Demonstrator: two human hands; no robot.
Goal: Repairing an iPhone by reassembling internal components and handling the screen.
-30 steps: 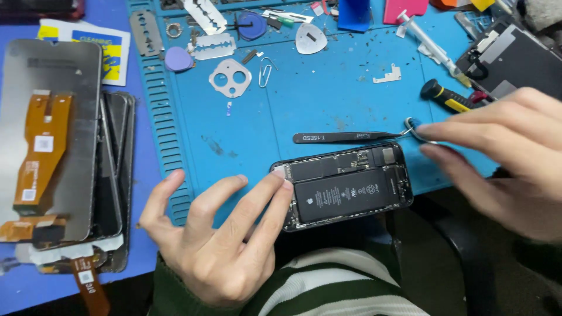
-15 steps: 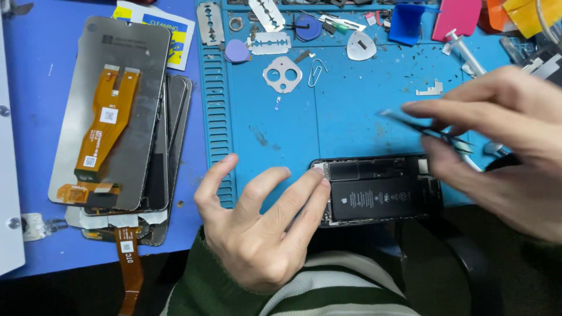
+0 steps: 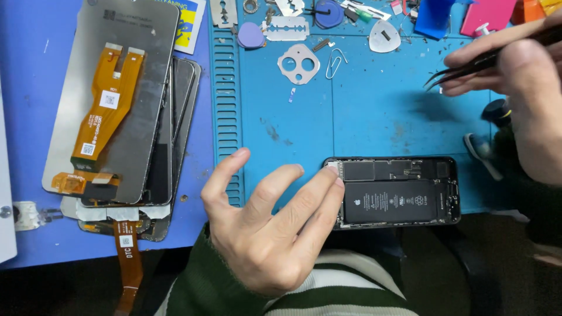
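Your left hand (image 3: 263,234) rests fingers spread on the opened phone (image 3: 395,190) at lower centre of the blue mat (image 3: 374,117), right hand (image 3: 515,70) at upper right pinches black tweezers (image 3: 468,69); pin the phone flat and bring the tips down slowly.

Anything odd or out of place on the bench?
The opened phone overhangs the near edge of the blue mat. The stacked screen panels sit askew, fanned out. Tiny bits of debris dot the mat's top right.
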